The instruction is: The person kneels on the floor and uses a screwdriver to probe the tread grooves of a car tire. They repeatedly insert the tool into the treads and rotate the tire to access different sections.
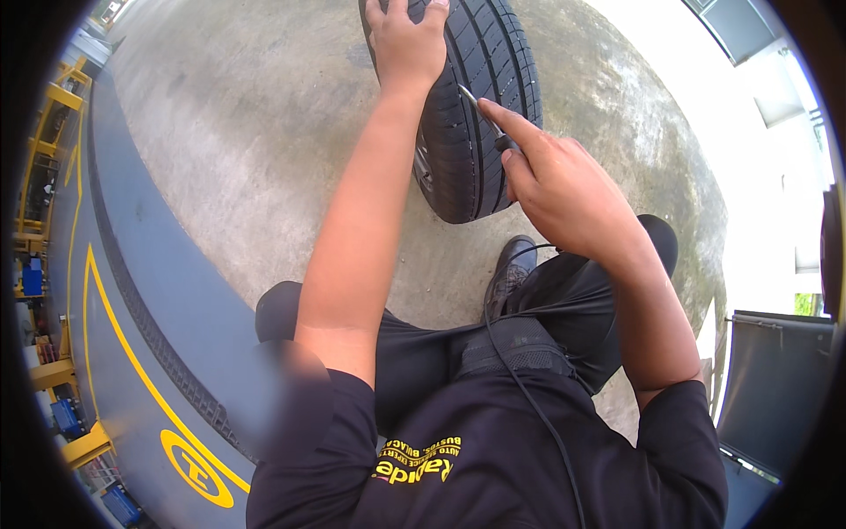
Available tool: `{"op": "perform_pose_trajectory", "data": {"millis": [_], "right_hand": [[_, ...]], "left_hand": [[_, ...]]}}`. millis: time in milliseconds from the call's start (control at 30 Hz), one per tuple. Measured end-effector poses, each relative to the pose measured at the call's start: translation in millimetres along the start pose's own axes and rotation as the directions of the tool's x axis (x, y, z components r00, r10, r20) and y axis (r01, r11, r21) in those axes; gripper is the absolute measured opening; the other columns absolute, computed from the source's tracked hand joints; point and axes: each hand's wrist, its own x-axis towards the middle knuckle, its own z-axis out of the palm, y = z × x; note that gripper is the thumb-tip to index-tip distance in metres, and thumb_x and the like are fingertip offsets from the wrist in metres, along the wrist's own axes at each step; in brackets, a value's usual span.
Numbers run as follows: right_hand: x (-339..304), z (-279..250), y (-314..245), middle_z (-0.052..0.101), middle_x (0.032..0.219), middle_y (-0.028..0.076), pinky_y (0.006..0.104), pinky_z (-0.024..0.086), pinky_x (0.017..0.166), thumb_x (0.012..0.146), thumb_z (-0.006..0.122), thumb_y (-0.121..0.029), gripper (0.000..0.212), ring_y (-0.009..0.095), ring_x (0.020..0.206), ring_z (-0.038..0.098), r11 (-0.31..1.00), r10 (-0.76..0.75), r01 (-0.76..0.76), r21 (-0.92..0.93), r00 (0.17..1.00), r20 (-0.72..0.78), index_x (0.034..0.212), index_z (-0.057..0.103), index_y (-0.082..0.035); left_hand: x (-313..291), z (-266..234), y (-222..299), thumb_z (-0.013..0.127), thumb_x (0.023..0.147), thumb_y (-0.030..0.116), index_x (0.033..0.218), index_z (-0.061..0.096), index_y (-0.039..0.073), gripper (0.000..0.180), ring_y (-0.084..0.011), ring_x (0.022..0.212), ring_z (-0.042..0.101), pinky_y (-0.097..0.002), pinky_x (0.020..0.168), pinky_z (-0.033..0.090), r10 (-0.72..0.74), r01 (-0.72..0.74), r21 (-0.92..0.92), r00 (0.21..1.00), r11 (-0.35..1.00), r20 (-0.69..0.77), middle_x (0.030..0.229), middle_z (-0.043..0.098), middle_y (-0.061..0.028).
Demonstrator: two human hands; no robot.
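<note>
One tire (456, 152) is seen, mounted on one wheel rim (425, 167), and one slim hand tool (504, 143) with a pale metal shaft and a dark handle. Two bare hands are shown, along with one dark shoe (511, 275), one thin black cable (538, 407) and one dark shirt (546, 450) with yellow lettering. At least three blue boxes (66, 416) can be counted by the yellow racks (66, 97) at the far left.

The tire is stood on its tread on the concrete floor (256, 132), in front of the person, at the upper middle of the view; its top is cut off by the picture's edge. Several long grooves are shown in the tread, dotted with small pale specks.

The left hand (410, 40) is laid on the upper part of the tire with thumb and fingers spread wide; how firmly it is pressed cannot be told. By the right hand (564, 189) the tool is held in closed fingers, the index finger stretched along the shaft. The tool's tip is set against the tread, near its left side, below the left hand.
</note>
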Motion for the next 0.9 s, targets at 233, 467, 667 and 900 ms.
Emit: {"op": "perform_pose_trajectory", "data": {"millis": [233,467,667,900], "right_hand": [[-3.4,7.7,-4.3,0.072,0.086,0.027,0.0548,0.055,0.082,0.098,0.05,-0.011,0.052,0.047,0.083,0.07,0.994,0.03,-0.034,-0.107,0.999,-0.04,0.149,0.055,-0.001],[-13.2,26.1,-7.9,0.066,0.078,0.03,0.0556,0.051,0.083,0.101,0.051,-0.015,0.057,0.049,0.079,0.066,0.989,0.145,-0.146,-0.019,0.989,-0.018,0.158,0.049,-0.012],[-36.6,32.8,8.4,0.07,0.087,0.031,0.0576,0.053,0.086,0.1,0.051,-0.015,0.057,0.049,0.085,0.069,0.986,0.133,-0.137,0.099,0.99,0.045,0.157,0.048,-0.008],[-47.2,60.3,28.4,0.067,0.076,0.028,0.0587,0.053,0.079,0.1,0.052,-0.012,0.061,0.048,0.076,0.068,0.986,0.108,-0.108,0.127,0.994,0.004,0.161,0.043,-0.012]], "left_hand": [[-6.0,-0.1,14.1,0.065,0.101,0.038,0.157,0.049,0.004,0.067,-0.0499,0.153,0.034,-0.0484,0.126,0.031,-0.028,0.028,-0.026,1.0,0.999,0.011,0.163,0.033,-0.0382],[-6.7,-1.1,16.5,0.064,0.102,0.037,0.156,0.049,0.002,0.066,-0.0506,0.152,0.035,-0.048,0.125,0.033,-0.031,0.031,-0.017,1.0,0.999,0.006,0.162,0.034,-0.0393],[-5.1,-2.6,14.2,0.063,0.102,0.037,0.155,0.049,0.001,0.066,-0.0504,0.152,0.034,-0.0478,0.126,0.032,-0.005,0.005,-0.007,1.0,1.0,0.013,0.162,0.033,-0.0394],[-6.5,-3.1,12.2,0.062,0.103,0.039,0.158,0.046,0.002,0.068,-0.0488,0.155,0.03,-0.0476,0.128,0.029,-0.014,0.013,0.024,0.999,1.0,0.032,0.164,0.031,-0.038]]}}
